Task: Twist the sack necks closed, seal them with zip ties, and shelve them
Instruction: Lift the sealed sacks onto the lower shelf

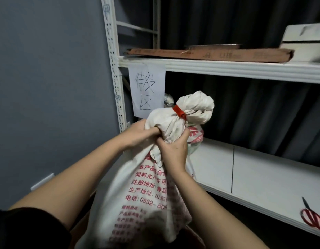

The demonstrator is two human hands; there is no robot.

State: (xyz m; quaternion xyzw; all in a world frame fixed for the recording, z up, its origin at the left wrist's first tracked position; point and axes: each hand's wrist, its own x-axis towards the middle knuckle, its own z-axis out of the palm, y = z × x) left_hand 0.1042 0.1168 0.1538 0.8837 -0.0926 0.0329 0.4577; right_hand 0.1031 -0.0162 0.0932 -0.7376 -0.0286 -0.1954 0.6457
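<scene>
Both the left hand (139, 133) and right hand (174, 150) have their fingers clamped on the twisted neck of the white sack (146, 187), just below its red zip tie (179, 112), holding it at the lower shelf's (263, 175) left front edge. The load looks heavy, so the cloth may slip through the grip. The sack could also bump the sack already shelved (196, 137) at the left end.

The sack (137, 194) runs off the bottom edge, its lower red print blurred past reading. A second sack (196, 139) sits mostly hidden behind it (only a red-printed patch shows). The scissors (313, 219) are cut off at the right edge.
</scene>
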